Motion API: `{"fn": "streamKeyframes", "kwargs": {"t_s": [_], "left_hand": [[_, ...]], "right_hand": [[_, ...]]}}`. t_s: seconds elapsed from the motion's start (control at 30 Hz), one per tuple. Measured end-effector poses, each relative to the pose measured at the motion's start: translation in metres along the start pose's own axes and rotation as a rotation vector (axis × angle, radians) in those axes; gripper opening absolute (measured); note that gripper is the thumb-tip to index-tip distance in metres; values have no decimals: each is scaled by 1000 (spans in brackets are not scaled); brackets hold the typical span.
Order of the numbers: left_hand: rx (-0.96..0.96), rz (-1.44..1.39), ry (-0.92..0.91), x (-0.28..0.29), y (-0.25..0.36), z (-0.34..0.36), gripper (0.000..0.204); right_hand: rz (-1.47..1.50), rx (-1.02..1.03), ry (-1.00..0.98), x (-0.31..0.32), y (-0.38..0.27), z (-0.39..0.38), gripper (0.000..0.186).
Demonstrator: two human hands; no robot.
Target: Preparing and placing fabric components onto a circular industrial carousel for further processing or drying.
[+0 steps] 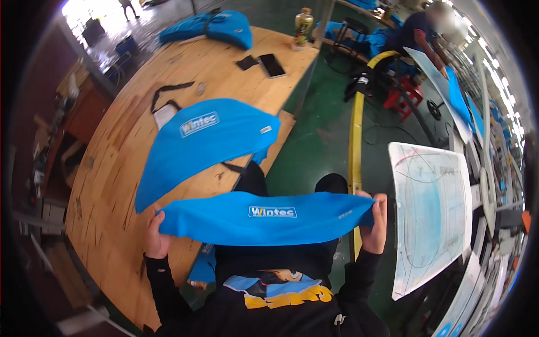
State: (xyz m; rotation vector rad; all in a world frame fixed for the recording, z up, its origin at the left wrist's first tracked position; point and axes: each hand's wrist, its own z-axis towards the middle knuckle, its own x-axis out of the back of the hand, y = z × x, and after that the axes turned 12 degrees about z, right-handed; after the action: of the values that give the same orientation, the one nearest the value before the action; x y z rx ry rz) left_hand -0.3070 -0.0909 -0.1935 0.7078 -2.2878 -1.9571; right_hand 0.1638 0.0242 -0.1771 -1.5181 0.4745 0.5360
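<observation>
At the edge of the wooden bench (115,241), the left hand (157,237) and right hand (375,229) pinch opposite ends of a blue fabric piece (252,229), apparently a spreading-out step, and the next move likely calls for even tension.

The person wears a black top (219,316) with long sleeves, the left sleeve (164,289) bearing a small pale mark (161,270) close to its cuff and the right sleeve (361,276) plain black in what shows. Across the front runs a cartoon print (281,287) in light blue and tan, with a large eye and chunky yellow lettering beneath. A small pale tab or cord end (339,319) sits toward the right side. The trousers (331,183) are black too. The left hand (157,236) and right hand (375,227) are bare.
</observation>
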Motion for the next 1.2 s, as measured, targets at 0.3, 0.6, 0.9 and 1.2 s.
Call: {"fn": "streamKeyframes", "kwargs": {"t_s": [0.3, 0.6, 0.9, 1.2], "left_hand": [[-223, -264, 432, 68, 41, 45, 13], [-321, -130, 519, 131, 15, 73, 21], [29, 205, 526, 127, -37, 72, 16], [-95, -59, 584, 141, -21, 54, 16]], "right_hand": [[167, -19, -309, -125, 44, 177, 14], [88, -3, -270, -152, 123, 236, 13], [-26, -189, 27, -66, 216, 233, 15], [-37, 42, -133, -93, 180, 232, 9]]}}
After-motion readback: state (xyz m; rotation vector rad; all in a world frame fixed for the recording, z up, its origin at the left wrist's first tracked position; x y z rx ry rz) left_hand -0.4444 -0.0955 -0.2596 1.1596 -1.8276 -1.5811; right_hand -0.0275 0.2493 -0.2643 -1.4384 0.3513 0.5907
